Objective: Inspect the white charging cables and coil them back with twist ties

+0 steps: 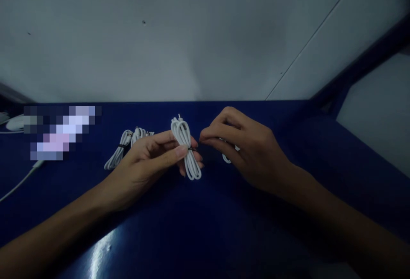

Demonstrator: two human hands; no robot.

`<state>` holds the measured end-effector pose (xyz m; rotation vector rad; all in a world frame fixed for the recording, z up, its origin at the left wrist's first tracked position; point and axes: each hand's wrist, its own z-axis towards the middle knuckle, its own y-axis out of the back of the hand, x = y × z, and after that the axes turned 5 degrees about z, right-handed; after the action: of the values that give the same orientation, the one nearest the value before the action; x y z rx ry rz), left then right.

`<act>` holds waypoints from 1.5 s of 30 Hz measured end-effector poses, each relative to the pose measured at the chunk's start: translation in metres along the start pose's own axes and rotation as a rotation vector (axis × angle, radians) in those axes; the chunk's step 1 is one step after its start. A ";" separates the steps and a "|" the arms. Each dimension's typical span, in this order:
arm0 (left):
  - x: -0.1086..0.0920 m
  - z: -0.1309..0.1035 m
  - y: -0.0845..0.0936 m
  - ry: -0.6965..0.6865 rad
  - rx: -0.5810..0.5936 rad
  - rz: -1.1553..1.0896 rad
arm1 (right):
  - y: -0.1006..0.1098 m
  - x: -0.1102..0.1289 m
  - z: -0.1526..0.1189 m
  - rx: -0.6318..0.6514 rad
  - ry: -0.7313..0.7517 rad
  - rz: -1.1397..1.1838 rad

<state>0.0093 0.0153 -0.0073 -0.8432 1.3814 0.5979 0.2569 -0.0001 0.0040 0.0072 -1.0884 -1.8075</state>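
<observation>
A folded white cable bundle (184, 136) is held near the centre between the thumb and fingers of my left hand (153, 155). A thin dark tie wraps its middle, and a metal plug tip points up at its top end. Just right of the bundle, my right hand (246, 142) has its thumb and index finger pinched together near the dark tie. Whether its fingertips hold the end of the tie is too small to tell. Part of another white cable (226, 158) shows below and behind my right hand.
White cable bundles (115, 156) with dark ties lie on the blue table (179, 236) behind my left hand. Farther left are a pixelated bright device (60, 136) with a white cord and a white object (15, 122). A grey wall (160, 57) rises behind the table.
</observation>
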 end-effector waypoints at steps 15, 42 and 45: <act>-0.001 -0.003 0.004 0.047 0.139 -0.110 | 0.008 0.009 0.005 0.110 -0.414 0.372; -0.001 0.000 -0.002 -0.073 0.024 -0.085 | 0.018 -0.005 0.007 0.006 -0.303 0.337; 0.002 0.000 -0.001 -0.083 0.001 -0.093 | 0.014 -0.005 0.006 -0.034 -0.190 0.217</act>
<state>0.0099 0.0145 -0.0090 -0.8677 1.2602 0.5539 0.2671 0.0058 0.0150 -0.2973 -1.1441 -1.6539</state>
